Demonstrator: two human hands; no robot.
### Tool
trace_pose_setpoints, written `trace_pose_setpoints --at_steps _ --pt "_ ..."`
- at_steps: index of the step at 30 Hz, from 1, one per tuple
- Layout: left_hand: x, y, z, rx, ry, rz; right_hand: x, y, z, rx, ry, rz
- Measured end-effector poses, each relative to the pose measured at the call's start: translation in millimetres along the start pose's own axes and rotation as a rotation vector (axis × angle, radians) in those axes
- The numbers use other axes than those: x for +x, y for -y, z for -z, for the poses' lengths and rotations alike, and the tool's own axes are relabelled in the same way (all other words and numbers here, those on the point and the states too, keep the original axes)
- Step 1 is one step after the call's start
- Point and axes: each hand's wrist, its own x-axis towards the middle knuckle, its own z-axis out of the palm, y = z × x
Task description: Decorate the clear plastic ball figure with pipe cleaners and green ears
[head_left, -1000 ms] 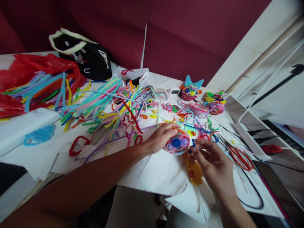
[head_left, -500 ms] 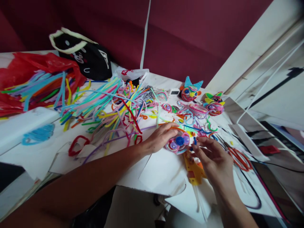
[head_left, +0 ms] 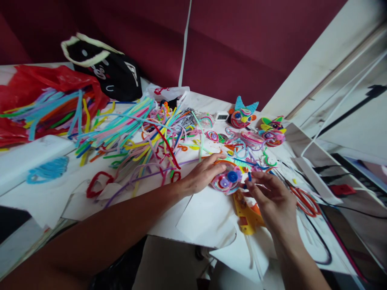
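My left hand (head_left: 205, 174) is closed around the left edge of a round pipe-cleaner craft (head_left: 226, 184). Pink and purple coils with bead-like centres and a dark blue coil (head_left: 232, 176) sit on its face, and an orange strip runs along its top. Just right of it, my right hand (head_left: 270, 195) pinches a short blue pipe cleaner piece (head_left: 249, 176) between thumb and fingertips. That piece stands upright, apart from the blue coil. Below the craft, partly behind my right hand, lies a yellow hot glue gun (head_left: 248, 220).
Loose pipe cleaners (head_left: 127, 125) spread over the table's left and middle, some in a red plastic bag (head_left: 60, 74). Finished crafts (head_left: 242, 114) stand at the back right. Orange-handled scissors (head_left: 305, 201), a power strip (head_left: 317, 181) and cables lie right. A black bag (head_left: 121, 82) stands behind.
The round craft has turned slightly in my left hand, and its blue coil has shifted a little right. My right hand keeps its pinch on the blue piece, barely moved.
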Motion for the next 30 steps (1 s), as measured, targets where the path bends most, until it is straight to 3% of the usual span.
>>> trace_pose_setpoints --at_steps 15,30 --pt "-1.3 -4.6 5.7 0.010 0.092 0.036 4.0 -4.1 2.6 0.012 -0.014 0.027" --pt "0.4 -1.4 3.4 0.151 0.169 -0.175 5.2 -3.4 2.6 0.002 -0.020 0.028"
